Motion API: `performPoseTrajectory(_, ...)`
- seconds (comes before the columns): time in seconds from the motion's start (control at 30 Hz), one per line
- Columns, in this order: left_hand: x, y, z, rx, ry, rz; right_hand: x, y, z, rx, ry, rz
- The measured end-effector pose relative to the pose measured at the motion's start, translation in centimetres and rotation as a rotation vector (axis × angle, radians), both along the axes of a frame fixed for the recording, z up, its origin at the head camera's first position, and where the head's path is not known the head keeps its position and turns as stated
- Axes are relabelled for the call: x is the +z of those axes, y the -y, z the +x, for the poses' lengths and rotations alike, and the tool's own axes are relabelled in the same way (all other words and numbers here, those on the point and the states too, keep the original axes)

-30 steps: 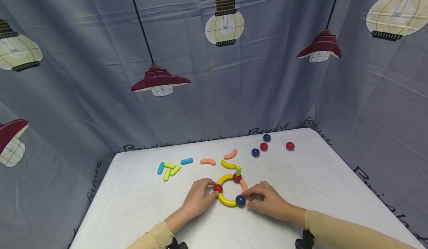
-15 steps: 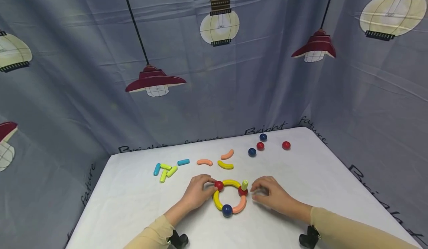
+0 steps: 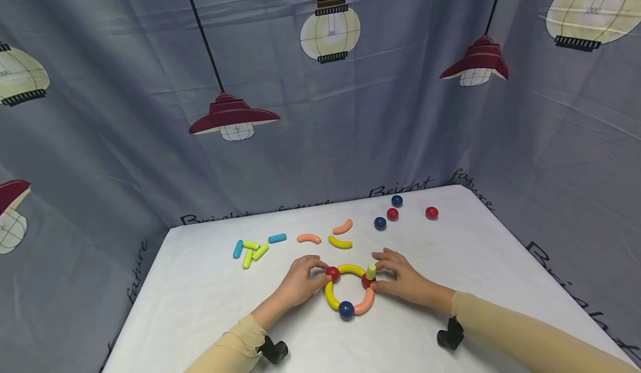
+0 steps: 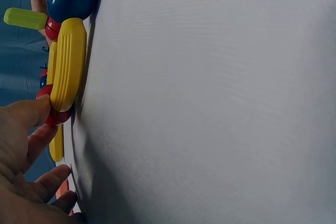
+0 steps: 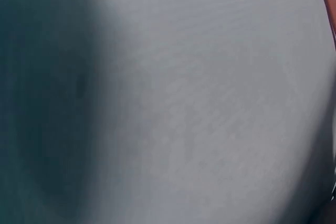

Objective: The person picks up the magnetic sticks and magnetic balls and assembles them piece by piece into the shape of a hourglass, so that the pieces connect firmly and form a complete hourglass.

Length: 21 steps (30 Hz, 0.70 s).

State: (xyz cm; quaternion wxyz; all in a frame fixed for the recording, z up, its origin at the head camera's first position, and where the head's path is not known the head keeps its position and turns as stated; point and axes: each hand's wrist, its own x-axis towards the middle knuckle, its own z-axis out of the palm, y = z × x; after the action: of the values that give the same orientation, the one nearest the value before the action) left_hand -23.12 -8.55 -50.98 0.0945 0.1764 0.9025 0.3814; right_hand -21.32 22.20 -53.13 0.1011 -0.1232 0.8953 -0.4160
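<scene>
A ring lies on the table, built of yellow curved bars (image 3: pixel 330 296), an orange curved bar (image 3: pixel 365 302), red balls and a dark blue ball (image 3: pixel 346 310). My left hand (image 3: pixel 299 284) pinches the ring's left red ball (image 3: pixel 333 274) between thumb and fingers; the left wrist view shows the thumb on that ball, beside a yellow curved bar (image 4: pixel 69 64). At the ring's right red ball (image 3: pixel 367 281), from which a lime green rod (image 3: pixel 371 271) rises, my right hand (image 3: pixel 408 279) has thumb and index finger on either side, pinching it. The right wrist view shows mostly white cloth.
Behind the ring lie loose orange bars (image 3: pixel 309 239) and a yellow bar (image 3: pixel 340 243). Several green (image 3: pixel 260 251) and blue rods (image 3: pixel 277 238) are at the back left. Loose red (image 3: pixel 432 212) and blue balls (image 3: pixel 380 223) sit at the back right of the white table (image 3: pixel 200 306).
The ring has turned clockwise, bringing its blue ball to the near side. My right hand has let go near the blue ball and taken hold of the red ball with the green rod.
</scene>
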Motion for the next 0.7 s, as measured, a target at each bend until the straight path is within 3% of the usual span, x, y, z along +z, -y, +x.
performPoseTrajectory(0.7, 0.19, 0.30, 0.02, -0.013, 0.022, 0.015, 0.15, 0.02, 0.24, 0.013, -0.021, 0.017)
